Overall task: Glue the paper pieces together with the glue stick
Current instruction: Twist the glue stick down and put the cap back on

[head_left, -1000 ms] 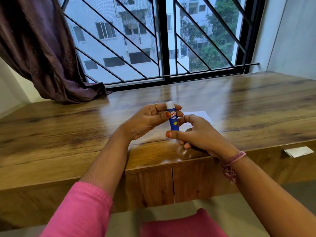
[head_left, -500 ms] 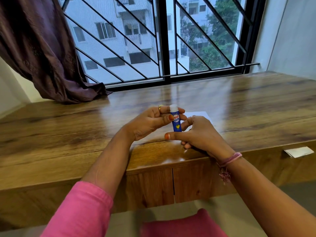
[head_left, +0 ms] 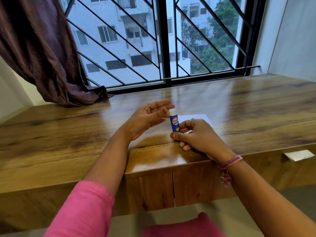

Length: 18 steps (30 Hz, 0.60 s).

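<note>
Over the near edge of the wooden desk [head_left: 68,142], just in front of me, my right hand [head_left: 200,135] holds the glue stick [head_left: 174,123] upright, thumb and curled fingers pinched round the lower end of its blue barrel, the white end pointing up. My left hand [head_left: 150,118] stands just to the left of the stick, palm turned toward it, fingers nearly straight and spread; it has hold of nothing, and whether a fingertip touches the white top I cannot tell, the fingers being blurred. A white sheet of paper [head_left: 196,117] lies flat on the desk just beyond my right hand, largely covered by it. A second white piece [head_left: 298,155] sits at the desk's near edge, well apart to the right. Judgement: this is the preparation step; no glue has yet gone to paper that I can see. The next move calls for the tip to be exposed, if it is not already, and then for the stick to be inverted and drawn along the sheet while the free hand steadies the paper against sliding on the glossy surface. Not determinable: whether the white top is a cap or bare glue; how many sheets lie under my right hand; whether the far-right piece belongs to the job. Window glare washes out the paper's far edge, and my right fingertips behind the barrel are hidden.
</note>
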### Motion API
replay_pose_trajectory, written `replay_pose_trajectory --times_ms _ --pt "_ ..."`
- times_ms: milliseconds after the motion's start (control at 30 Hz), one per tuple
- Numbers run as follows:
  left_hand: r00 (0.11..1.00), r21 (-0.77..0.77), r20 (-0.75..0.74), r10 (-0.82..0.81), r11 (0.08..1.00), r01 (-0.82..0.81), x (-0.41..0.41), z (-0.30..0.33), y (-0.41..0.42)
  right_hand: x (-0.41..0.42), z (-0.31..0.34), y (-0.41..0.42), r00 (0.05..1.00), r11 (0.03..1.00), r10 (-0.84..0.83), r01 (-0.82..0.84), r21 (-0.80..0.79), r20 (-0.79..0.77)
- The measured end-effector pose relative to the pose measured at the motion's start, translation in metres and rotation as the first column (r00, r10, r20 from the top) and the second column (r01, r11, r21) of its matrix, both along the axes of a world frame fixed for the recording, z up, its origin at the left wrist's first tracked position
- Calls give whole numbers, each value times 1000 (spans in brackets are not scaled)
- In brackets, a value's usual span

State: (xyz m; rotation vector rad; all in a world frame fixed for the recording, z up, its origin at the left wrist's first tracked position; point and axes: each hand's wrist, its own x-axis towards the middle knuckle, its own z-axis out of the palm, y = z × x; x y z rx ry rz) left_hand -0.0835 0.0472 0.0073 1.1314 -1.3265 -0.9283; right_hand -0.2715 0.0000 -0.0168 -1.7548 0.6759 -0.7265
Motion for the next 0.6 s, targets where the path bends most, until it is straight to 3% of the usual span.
replay_pose_trajectory --times_ms 100,200,267,367,500,600 --pt "925 -7 -115 362 931 -365 17 -5 -13 1 -1 -1 1000 1000 -14 14 7 -11" --pt "816 95 43 576 811 -577 34 -17 -28 2 -1 -1 1000 1000 -18 18 7 -12" --pt "777 137 313 546 783 -606 42 -20 -36 2 -1 -1 1000 1000 -17 17 0 -16" --pt "613 65 684 394 805 -590 32 -16 -45 3 -1 -2 1000 1000 -21 21 2 -19" --pt "503 -127 750 428 841 -526 15 -23 -59 2 -1 -2 1000 1000 -22 22 2 -18" --pt "525 -152 701 482 821 -551 14 -25 -60 2 -1 -1 1000 1000 -26 26 0 -13"
